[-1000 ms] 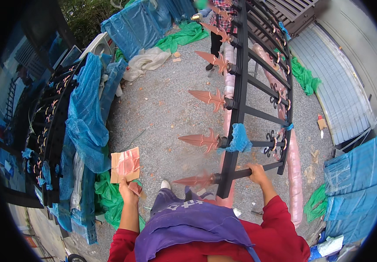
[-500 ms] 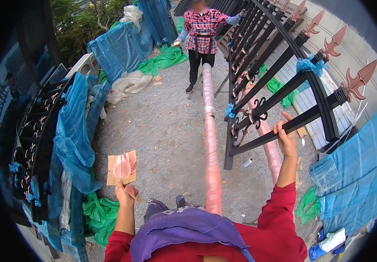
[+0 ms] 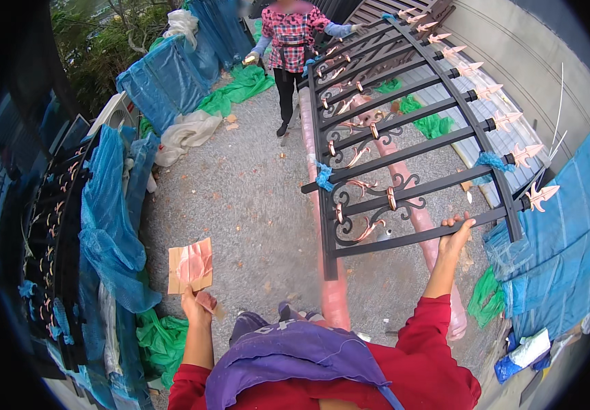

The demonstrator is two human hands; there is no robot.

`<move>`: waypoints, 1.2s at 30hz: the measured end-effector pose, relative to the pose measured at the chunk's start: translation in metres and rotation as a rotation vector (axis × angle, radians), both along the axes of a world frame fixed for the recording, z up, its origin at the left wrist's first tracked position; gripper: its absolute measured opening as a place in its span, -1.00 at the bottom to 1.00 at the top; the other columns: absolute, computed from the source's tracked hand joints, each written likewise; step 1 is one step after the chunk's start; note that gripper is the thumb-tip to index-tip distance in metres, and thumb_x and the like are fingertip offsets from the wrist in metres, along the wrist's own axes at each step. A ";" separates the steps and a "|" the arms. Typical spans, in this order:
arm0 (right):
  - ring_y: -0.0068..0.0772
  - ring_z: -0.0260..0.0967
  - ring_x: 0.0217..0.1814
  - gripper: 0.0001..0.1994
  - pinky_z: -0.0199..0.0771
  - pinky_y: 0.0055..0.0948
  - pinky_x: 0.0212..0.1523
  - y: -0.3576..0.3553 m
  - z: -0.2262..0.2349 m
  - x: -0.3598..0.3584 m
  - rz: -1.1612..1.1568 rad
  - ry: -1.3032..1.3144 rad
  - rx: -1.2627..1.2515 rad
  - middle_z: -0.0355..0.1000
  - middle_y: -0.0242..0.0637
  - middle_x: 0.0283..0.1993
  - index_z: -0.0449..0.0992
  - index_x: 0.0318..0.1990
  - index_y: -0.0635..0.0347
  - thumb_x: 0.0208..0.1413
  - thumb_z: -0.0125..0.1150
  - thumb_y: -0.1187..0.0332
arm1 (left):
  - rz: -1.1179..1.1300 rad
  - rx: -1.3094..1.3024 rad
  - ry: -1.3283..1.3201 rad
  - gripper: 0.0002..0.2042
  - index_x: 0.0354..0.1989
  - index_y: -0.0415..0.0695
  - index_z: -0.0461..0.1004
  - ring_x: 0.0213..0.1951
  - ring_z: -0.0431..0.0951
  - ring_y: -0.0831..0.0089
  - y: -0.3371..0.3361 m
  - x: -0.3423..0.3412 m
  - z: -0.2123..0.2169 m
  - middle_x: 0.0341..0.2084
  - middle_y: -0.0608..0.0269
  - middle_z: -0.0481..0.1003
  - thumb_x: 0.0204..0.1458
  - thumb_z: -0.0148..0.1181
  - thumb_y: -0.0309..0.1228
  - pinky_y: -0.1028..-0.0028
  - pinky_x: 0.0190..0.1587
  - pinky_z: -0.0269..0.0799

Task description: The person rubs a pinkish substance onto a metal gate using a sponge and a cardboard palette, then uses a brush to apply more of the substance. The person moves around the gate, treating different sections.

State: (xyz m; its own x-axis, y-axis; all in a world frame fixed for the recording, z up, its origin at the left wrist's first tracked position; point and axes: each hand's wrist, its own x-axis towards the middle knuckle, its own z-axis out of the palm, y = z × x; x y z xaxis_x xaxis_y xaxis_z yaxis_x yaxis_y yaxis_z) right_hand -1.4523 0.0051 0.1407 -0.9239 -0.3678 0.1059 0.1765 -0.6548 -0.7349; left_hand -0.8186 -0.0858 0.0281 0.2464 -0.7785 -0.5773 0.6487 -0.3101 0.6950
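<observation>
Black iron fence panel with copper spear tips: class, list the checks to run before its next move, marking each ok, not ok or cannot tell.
1. Right hand grips a bar of the black iron fence panel: ok.
2. Left hand free to help: not ok, it holds a brown cardboard piece.
3. Person in checked shirt holds the far end: ok.
4. Pink wrapped pole out from under the panel: not ok.
5. Footing firm: cannot tell.

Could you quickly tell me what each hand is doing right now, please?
Left hand: closed on a piece of cardboard.
Right hand: closed on a bar of the black iron fence panel.
</observation>
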 end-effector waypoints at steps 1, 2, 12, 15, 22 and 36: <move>-0.51 0.15 -0.50 -0.51 0.26 -0.43 -0.47 0.005 -0.011 0.004 -0.032 -0.034 0.015 0.21 -0.37 -0.39 0.17 0.07 0.05 0.18 -0.07 -0.10 | -0.007 -0.006 -0.007 -0.81 -0.31 -0.06 0.21 -0.70 0.31 0.37 -0.003 0.001 -0.001 -0.61 0.25 0.28 0.18 -0.11 -0.21 0.38 -0.73 0.22; -0.51 0.14 -0.50 -0.51 0.25 -0.43 -0.47 0.014 -0.024 0.006 -0.036 -0.076 0.013 0.20 -0.38 -0.39 0.17 0.06 0.05 0.17 -0.07 -0.11 | -0.012 -0.021 -0.019 -0.81 -0.32 -0.06 0.22 -0.69 0.31 0.37 -0.005 0.004 -0.008 -0.61 0.25 0.28 0.18 -0.11 -0.20 0.38 -0.73 0.23; -0.47 0.08 -0.55 -0.41 0.20 -0.44 -0.51 0.057 -0.104 0.010 -0.125 -0.368 0.101 0.18 -0.38 -0.42 0.20 -0.01 0.08 0.06 0.01 -0.22 | -0.059 0.037 -0.103 -0.76 -0.34 -0.08 0.24 -0.70 0.31 0.38 -0.015 -0.022 0.015 -0.65 0.26 0.30 0.16 -0.11 -0.16 0.39 -0.74 0.21; -0.45 0.07 -0.56 -0.42 0.22 -0.42 -0.52 0.064 -0.118 0.014 -0.126 -0.397 0.076 0.15 -0.37 -0.43 0.20 -0.04 0.10 0.06 0.02 -0.22 | -0.088 0.052 -0.087 -0.76 -0.34 -0.06 0.24 -0.72 0.29 0.38 -0.012 -0.020 0.016 -0.69 0.27 0.28 0.17 -0.13 -0.14 0.41 -0.75 0.19; -0.43 0.13 -0.58 -0.54 0.24 -0.39 -0.56 0.066 -0.104 0.022 -0.149 -0.438 0.079 0.15 -0.34 -0.49 0.15 -0.19 0.03 0.12 -0.01 -0.16 | -0.127 0.044 -0.074 -0.76 -0.34 -0.05 0.25 -0.73 0.28 0.40 -0.016 -0.023 0.013 -0.72 0.31 0.26 0.16 -0.14 -0.13 0.43 -0.72 0.20; -0.45 0.16 -0.59 -0.54 0.24 -0.40 -0.57 0.048 -0.014 0.110 -0.197 -0.284 0.082 0.15 -0.37 -0.54 0.25 -0.21 0.13 0.14 0.01 -0.13 | -0.249 0.000 0.036 -0.68 -0.38 -0.14 0.29 -0.77 0.15 0.47 -0.076 -0.016 0.007 -0.76 0.33 0.19 0.18 -0.20 -0.13 0.51 -0.73 0.03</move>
State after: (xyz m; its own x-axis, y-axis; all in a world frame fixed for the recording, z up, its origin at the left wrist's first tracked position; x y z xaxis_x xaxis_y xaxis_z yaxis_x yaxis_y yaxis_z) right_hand -1.3424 0.0532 0.1271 -0.9662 -0.1761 -0.1882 0.2576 -0.6377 -0.7259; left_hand -0.8343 -0.1621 0.0346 0.0256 -0.8126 -0.5823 0.5767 -0.4638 0.6726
